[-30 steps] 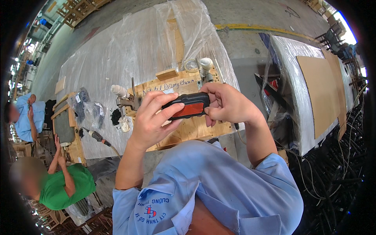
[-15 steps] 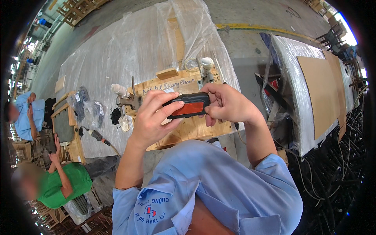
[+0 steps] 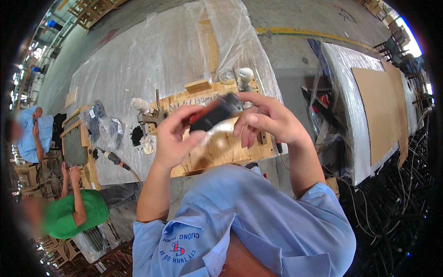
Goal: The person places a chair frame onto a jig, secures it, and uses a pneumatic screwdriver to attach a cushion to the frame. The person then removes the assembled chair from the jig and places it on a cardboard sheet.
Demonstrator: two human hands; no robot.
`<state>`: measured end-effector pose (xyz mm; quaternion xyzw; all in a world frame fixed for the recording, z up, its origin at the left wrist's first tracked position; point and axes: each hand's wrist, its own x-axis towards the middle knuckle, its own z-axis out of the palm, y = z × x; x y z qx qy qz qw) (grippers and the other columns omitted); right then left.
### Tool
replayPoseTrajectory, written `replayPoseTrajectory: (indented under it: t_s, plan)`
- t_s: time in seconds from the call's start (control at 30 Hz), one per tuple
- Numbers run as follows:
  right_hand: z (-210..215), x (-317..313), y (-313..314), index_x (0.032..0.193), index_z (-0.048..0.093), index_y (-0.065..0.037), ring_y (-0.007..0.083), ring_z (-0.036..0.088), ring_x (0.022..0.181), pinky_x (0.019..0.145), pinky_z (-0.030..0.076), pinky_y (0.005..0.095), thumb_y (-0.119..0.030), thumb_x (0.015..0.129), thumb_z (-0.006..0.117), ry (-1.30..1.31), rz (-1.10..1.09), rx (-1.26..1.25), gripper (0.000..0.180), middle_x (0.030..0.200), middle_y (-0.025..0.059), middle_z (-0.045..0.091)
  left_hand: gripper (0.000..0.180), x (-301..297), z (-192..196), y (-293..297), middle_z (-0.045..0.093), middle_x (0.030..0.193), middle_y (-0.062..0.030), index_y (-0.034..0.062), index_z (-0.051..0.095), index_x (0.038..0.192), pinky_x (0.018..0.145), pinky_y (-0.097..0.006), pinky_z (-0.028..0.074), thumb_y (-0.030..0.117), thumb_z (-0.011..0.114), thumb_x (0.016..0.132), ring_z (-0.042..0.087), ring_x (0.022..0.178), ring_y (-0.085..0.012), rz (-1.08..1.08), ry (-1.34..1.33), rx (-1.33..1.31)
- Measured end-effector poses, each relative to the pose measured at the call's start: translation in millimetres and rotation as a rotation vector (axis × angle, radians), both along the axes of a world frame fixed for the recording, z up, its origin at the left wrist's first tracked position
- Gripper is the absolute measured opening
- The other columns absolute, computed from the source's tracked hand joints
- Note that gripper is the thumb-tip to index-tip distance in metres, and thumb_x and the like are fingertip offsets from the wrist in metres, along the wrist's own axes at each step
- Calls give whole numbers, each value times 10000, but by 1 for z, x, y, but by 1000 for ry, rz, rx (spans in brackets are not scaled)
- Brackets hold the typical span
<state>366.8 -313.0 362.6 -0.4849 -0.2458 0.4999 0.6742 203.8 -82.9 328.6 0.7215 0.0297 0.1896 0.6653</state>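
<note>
Both hands [image 3: 217, 131] raised (fingers curled) around black part [image 3: 213, 115]

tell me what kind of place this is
Probably a factory or workshop floor: a plywood jig on a plastic-wrapped bench, a power tool lying on it, and stacked boards wrapped in plastic on the bare concrete floor.

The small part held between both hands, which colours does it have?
The small part is mostly black with a red-orange edge toward the left hand, seen in the head view.

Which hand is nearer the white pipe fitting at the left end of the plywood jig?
Left. The left hand is just right of the white pipe fitting; the right hand is farther right, across the black part both hold.
</note>
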Motion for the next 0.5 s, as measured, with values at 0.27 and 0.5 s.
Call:
replayPoseTrajectory:
  t_s: [0.27,0.5]
  plan:
    - [-35,-10,2,1406,553,-14,160,729,729,656,595,291,-186,1015,700,-265,313,31,451,897,91,739,575,-3,-7,2,702,1129,-260,-36,538,1384,740,-349,516,453,401,1114,681,891,-237,-178,151,-856]
    - [-127,-54,22,1225,659,-8,286,747,811,742,585,403,-323,992,676,-570,400,-405,392,900,188,750,574,2,-14,0,711,1110,-268,-30,546,1385,722,-351,512,440,342,1126,685,874,-246,-212,188,-992]
